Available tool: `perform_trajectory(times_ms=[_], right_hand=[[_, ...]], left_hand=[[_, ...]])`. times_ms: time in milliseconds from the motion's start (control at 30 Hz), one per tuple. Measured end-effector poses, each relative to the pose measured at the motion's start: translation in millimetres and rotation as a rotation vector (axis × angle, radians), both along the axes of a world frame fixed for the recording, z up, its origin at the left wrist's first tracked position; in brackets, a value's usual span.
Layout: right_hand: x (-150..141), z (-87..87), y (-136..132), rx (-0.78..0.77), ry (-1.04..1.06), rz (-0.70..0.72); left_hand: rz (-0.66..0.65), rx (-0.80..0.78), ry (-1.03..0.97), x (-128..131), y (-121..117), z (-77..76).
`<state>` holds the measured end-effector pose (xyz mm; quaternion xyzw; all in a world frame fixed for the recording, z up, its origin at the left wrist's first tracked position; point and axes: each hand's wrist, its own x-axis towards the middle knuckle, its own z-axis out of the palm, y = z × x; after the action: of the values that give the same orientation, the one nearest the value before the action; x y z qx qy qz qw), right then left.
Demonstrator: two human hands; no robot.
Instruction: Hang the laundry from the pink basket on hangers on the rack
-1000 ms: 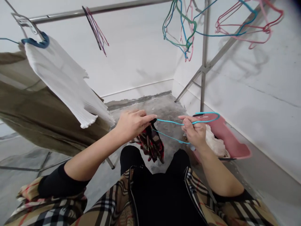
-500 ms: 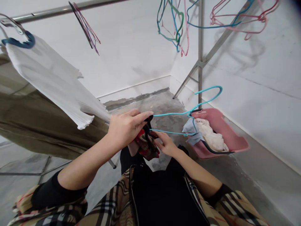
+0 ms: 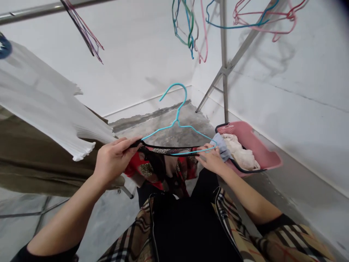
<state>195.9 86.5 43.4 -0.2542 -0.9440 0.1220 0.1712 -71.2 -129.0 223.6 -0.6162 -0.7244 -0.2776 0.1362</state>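
Note:
A light blue hanger (image 3: 177, 117) is upright in front of me, hook at the top. Below its shoulders hangs a red and black patterned garment (image 3: 144, 170), its black upper edge stretched sideways between my hands. At the hanger's left end, my left hand (image 3: 116, 160) pinches that black edge between thumb and fingers. My right hand (image 3: 212, 159) grips the garment's edge at the hanger's right end, fingers overlapping the blue wire. The hanger's left tip is hidden by the left hand and cloth.
A pink basket (image 3: 261, 145) with white cloth (image 3: 241, 154) and a light blue cloth (image 3: 221, 146) stands on the floor at right. White pleated clothing (image 3: 51, 91) and olive cloth (image 3: 40, 156) hang at left, near a metal rail (image 3: 40, 10). Several hangers (image 3: 190, 32) hang above.
The hanger has turned from lying sideways, hook right, to hook upward. My hands have moved apart, spreading the bunched garment out along it. The view has shifted slightly to the right.

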Motion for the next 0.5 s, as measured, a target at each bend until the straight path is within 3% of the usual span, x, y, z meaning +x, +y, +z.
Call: perform_trajectory(times_ms=[200,367,433,500], right_hand=[[17,29.6,12,0.158,0.066,-0.048],[21,46.2,15,0.184,0.105,-0.103],[24,55.3,9,0.152,0.157,-0.062],[28,66.1,2,0.071,0.215,0.085]], left_hand=[[0.113,0.089,0.133,-13,-10,-14.0],[0.122,0.028,0.288,-12,-15,-26.1],[0.163,-0.006,0.353,-12,-15,-30.1],[0.207,0.009,0.310,-14,-14,-31.9]])
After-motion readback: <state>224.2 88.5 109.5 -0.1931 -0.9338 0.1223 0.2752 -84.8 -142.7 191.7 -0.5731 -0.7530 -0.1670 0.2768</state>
